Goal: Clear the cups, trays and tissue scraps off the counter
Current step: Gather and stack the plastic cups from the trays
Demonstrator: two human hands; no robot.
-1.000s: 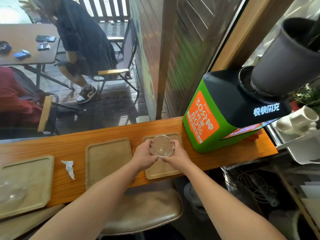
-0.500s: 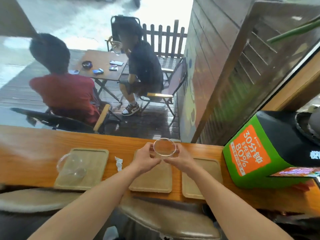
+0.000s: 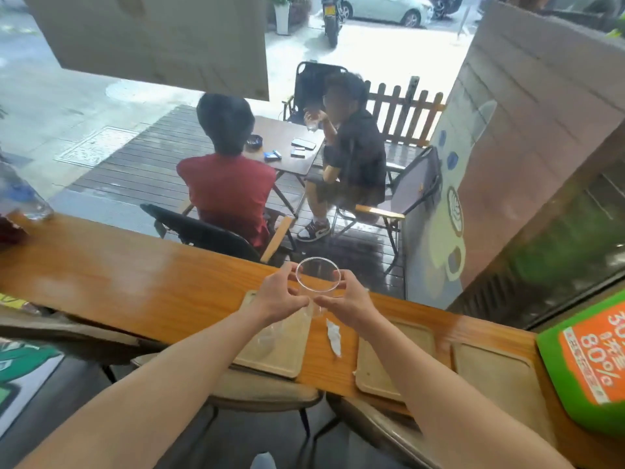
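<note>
Because the clear cup looks thin, light and easy to squash, the left hand and right hand pinch its sides gently, above the counter.

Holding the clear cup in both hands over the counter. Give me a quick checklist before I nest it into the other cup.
1. Grip on the held cup: left hand and right hand both pinch it. Ok.
2. Held cup empty: looks clear. Ok.
3. Second cup located: lying on its side on the left tray, partly behind the left forearm. Not ok for nesting until righted.
4. Free hand available: none. Not ok.
5. Tissue scrap on the counter between trays, still to collect. Not ok.
6. Other trays bare: cannot tell fully.
</note>
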